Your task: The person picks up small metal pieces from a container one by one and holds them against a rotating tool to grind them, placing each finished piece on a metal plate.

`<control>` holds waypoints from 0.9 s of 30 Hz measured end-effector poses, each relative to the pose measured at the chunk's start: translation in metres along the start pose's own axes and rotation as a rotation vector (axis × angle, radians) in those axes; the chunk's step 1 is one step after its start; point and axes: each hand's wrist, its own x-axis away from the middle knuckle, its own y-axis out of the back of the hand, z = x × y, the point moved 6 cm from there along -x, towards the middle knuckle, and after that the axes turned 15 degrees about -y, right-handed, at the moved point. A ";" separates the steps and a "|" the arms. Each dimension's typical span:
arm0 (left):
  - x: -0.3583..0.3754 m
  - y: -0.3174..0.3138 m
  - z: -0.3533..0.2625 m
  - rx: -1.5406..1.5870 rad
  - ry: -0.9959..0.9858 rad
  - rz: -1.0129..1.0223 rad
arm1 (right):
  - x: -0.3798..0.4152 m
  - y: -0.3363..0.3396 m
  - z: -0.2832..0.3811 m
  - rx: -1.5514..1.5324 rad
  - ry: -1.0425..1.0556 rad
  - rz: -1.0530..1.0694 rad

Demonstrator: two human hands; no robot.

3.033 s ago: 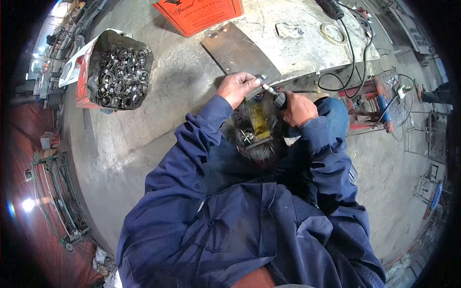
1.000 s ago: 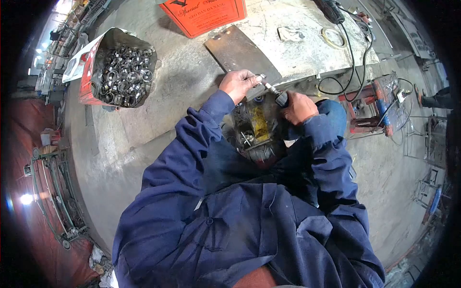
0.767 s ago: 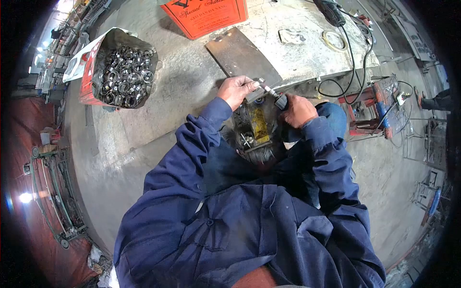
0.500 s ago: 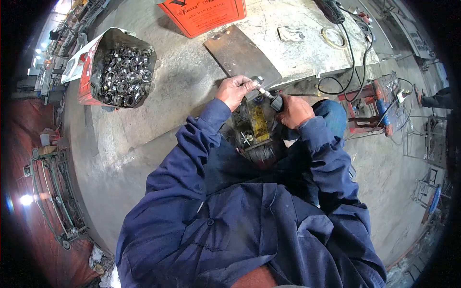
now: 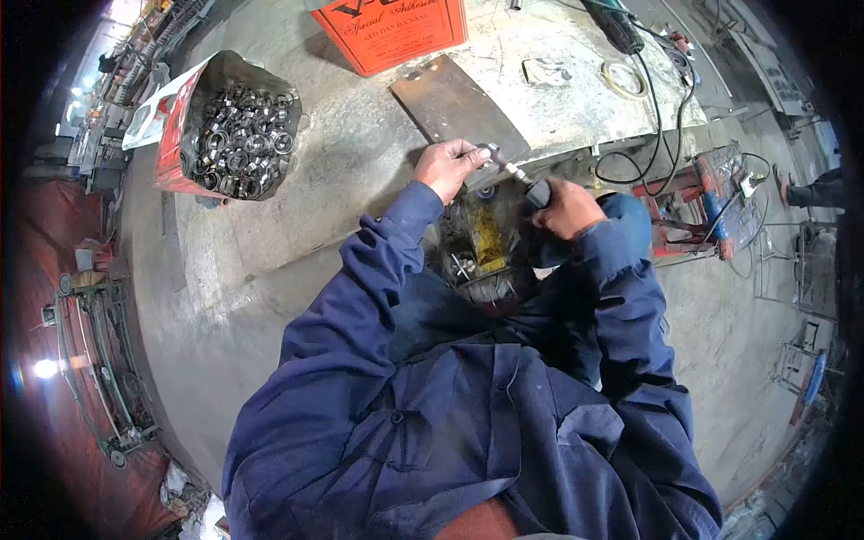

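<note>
My left hand [image 5: 447, 169] pinches a small metal ring [image 5: 489, 151] between thumb and fingers, beside the near edge of a dark metal plate [image 5: 459, 108]. My right hand [image 5: 570, 209] is wrapped round a black-handled tool [image 5: 537, 192], whose metal shaft [image 5: 515, 171] points up and left at the ring. Whether the shaft's tip touches the ring is hard to tell. Below the hands, between the knees, is a yellow, dirty metal piece [image 5: 487, 236].
An open tin [image 5: 171, 153] full of metal rings [image 5: 238, 144] stands at the left. An orange-red can [image 5: 391, 36] is behind the plate. A corded power tool [image 5: 615, 27], a tape roll [image 5: 625, 79] and a red stand [image 5: 711, 202] are at the right.
Both hands have shifted slightly right in view, the right one also a little downward. The left hand still pinches a ring and the right still grips the tool. The surroundings shifted slightly with the camera.
</note>
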 end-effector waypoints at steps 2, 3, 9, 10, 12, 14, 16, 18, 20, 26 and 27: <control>-0.002 -0.002 0.002 0.027 0.041 -0.020 | 0.006 0.011 -0.011 -0.105 -0.013 -0.104; -0.002 -0.003 0.003 0.031 0.036 -0.021 | 0.010 0.015 -0.012 -0.129 -0.038 -0.092; -0.013 -0.006 0.008 -0.007 0.024 0.025 | 0.038 0.041 -0.020 -0.197 -0.079 -0.211; -0.017 -0.002 -0.012 -0.038 0.081 0.012 | 0.035 0.046 -0.019 -0.210 -0.040 -0.266; -0.051 0.021 -0.045 -0.008 -0.122 -0.009 | 0.024 0.044 -0.033 -0.192 -0.126 -0.247; -0.097 0.065 -0.097 0.037 -0.195 -0.124 | 0.018 0.048 -0.030 -0.252 -0.129 -0.233; -0.137 0.120 -0.147 -0.004 -0.262 -0.280 | 0.008 0.045 -0.039 -0.334 -0.131 -0.200; -0.159 0.163 -0.173 -0.163 -0.316 -0.390 | -0.019 0.043 -0.058 -0.354 -0.251 -0.142; -0.156 0.170 -0.172 -0.205 -0.314 -0.382 | -0.033 0.061 -0.053 -0.325 -0.280 -0.199; -0.057 0.103 -0.100 -0.042 -0.274 -0.302 | -0.117 0.080 -0.054 -0.179 -0.357 -0.217; -0.036 0.095 -0.081 -0.101 -0.085 -0.295 | -0.124 0.081 -0.056 -0.114 -0.421 -0.186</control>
